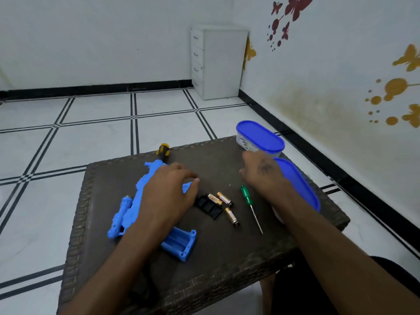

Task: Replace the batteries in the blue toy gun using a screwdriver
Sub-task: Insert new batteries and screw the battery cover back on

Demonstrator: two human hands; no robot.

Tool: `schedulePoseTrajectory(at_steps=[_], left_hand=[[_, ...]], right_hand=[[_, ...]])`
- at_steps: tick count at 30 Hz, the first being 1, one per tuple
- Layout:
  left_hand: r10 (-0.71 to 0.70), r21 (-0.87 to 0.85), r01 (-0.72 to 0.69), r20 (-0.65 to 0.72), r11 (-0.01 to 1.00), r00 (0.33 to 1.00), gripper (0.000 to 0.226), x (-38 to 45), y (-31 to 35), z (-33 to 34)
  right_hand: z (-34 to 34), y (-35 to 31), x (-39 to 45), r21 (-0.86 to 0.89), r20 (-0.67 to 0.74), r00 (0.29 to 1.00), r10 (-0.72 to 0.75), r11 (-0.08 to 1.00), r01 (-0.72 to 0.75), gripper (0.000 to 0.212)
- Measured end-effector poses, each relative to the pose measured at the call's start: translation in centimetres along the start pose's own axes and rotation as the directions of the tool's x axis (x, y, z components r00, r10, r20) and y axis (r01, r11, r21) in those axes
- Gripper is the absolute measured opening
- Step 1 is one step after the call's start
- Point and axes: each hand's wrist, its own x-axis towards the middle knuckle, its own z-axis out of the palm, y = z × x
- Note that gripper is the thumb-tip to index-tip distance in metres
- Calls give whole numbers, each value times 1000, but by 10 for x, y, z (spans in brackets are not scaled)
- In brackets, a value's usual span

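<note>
The blue toy gun [127,212] lies on the dark woven table [227,264], its open battery compartment [181,244] facing me. My left hand [168,189] rests on the gun's middle with the fingers loosely bent. Three loose batteries [223,198] lie beside the black compartment cover [208,206]. A green-handled screwdriver [247,198] lies to their right, and a tiny screw [230,185] sits just beyond them. My right hand [261,173] hovers above the table behind the screwdriver, holding nothing, fingers toward a blue-lidded container [259,137].
A second blue-lidded container [297,185] stands under my right forearm at the table's right edge. A yellow-and-black screwdriver handle [163,151] lies at the far edge behind the gun. Tiled floor surrounds the table; a white drawer unit [218,62] stands in the corner.
</note>
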Motion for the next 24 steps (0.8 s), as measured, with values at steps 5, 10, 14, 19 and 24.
schedulePoseTrajectory(at_steps=[5, 10, 14, 19, 24], left_hand=[[2, -40, 0, 50, 999, 999, 21, 44, 17, 15], [-7, -64, 13, 86, 998, 996, 19, 62, 24, 33], [1, -58, 6, 107, 998, 994, 20, 68, 19, 43], [-46, -68, 54, 112, 996, 993, 19, 76, 8, 48], [-99, -165, 114, 95, 980, 991, 18, 83, 3, 50]], right_hand=[[-20, 31, 59, -76, -159, 986, 51, 995, -64, 38], [-7, 64, 103, -88, 34, 973, 230, 970, -226, 76], [-5, 73, 125, 1, 154, 969, 193, 981, -195, 74], [-15, 79, 146, 88, 295, 954, 49, 993, -78, 97], [-20, 81, 147, 254, 375, 909, -181, 963, 87, 95]])
